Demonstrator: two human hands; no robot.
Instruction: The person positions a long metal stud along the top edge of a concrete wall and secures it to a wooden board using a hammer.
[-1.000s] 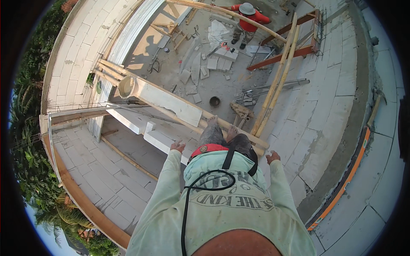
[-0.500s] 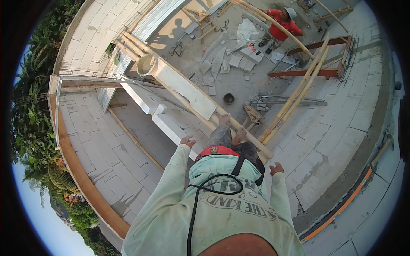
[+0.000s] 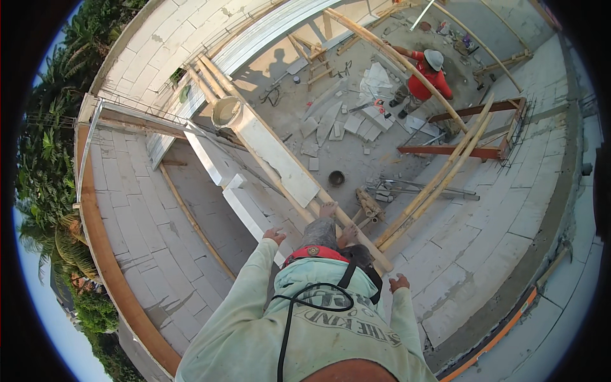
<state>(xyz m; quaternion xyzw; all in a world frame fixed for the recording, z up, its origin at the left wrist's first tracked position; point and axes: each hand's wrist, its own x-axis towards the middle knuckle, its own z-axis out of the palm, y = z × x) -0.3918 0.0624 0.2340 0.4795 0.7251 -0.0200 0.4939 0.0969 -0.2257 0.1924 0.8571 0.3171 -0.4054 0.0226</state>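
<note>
My left hand is held out beside my waist, fingers apart and nothing in it. It is nearest to the white block ledge; whether it touches cannot be made out. On the other side, my right hand hangs out from my hip with loosely spread fingers, also holding nothing. Under my bare feet are bamboo poles laid side by side. A pale, mortar-stained board lies on them ahead of me, and a mortar-coated bucket stands at its far end.
Far below, a person in a red shirt bends near stacked blocks. A black bucket stands on the floor. Slanting bamboo poles and a reddish-brown frame are at right. Block walls rise on both sides.
My view has shifted slightly, and both my hands sit a little lower and further left in the picture. The person in red has bent lower. My hands stay empty.
</note>
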